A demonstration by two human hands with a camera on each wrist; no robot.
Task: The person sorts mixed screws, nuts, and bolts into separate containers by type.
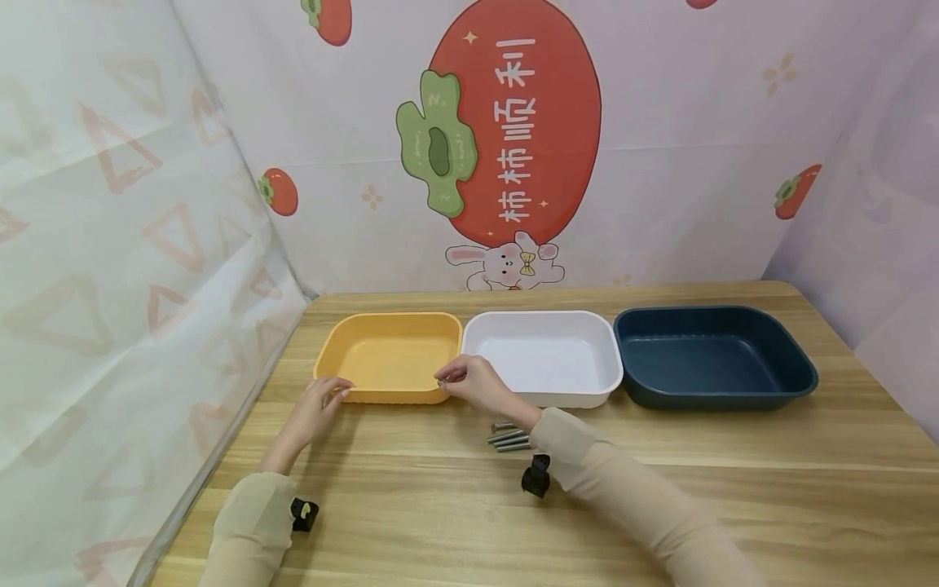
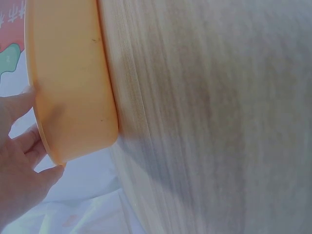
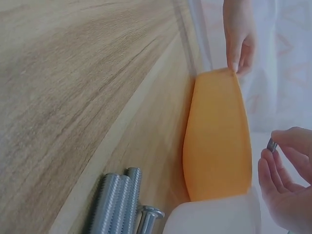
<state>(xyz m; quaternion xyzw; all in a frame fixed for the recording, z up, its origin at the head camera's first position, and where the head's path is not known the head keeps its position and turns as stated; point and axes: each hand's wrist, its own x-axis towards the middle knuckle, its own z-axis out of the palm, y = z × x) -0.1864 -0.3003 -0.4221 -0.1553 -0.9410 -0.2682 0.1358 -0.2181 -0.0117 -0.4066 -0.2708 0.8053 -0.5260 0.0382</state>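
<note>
At the front left corner of the yellow tray (image 1: 396, 396), my left hand (image 1: 315, 412) holds the rim between fingers and thumb. My right hand (image 1: 477, 383) is over the tray's front right corner, beside the white tray (image 1: 575, 399). Between its thumb and fingertips it pinches a small metal nut (image 3: 272, 145), mostly covered by the fingers. Several metal bolts (image 3: 119, 202) lie on the table below my right wrist; in the head view the forearm hides part of them.
A dark blue tray (image 1: 719, 401) stands at the right end of the row, close beside the white one. The trays rest on a wooden table (image 1: 411, 505). Behind it hangs a printed cloth (image 1: 660, 163), with another sheet (image 1: 110, 244) along the left side.
</note>
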